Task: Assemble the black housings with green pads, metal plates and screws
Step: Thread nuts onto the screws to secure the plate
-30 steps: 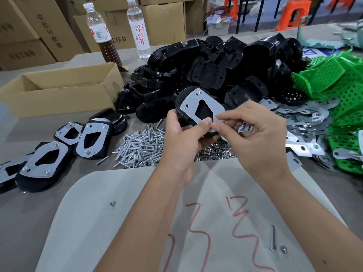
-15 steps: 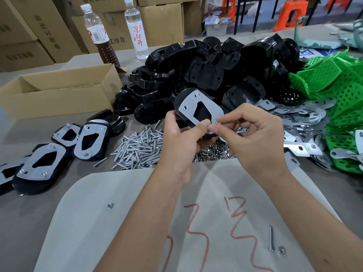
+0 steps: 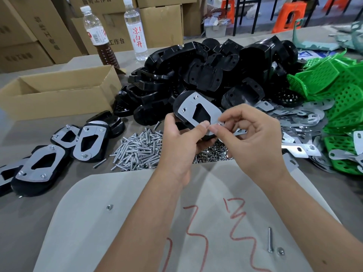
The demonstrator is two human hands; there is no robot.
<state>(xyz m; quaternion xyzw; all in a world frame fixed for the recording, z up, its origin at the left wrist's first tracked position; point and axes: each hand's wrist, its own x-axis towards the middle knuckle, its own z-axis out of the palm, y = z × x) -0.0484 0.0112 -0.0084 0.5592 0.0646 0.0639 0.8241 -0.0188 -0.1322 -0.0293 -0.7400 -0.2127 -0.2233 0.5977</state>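
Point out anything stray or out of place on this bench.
A lone screw and nut lie on the grey sheet, and another nut farther left, all apart from the screw pile. Nothing looks damaged.

left hand [image 3: 181, 140] gripping, right hand [image 3: 253, 138] pinching

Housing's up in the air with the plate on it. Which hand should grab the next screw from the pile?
Right, probably. The left hand grips the housing and steadies it; the right hand only pinches something small at the plate's edge, so it could reach the screw pile below.
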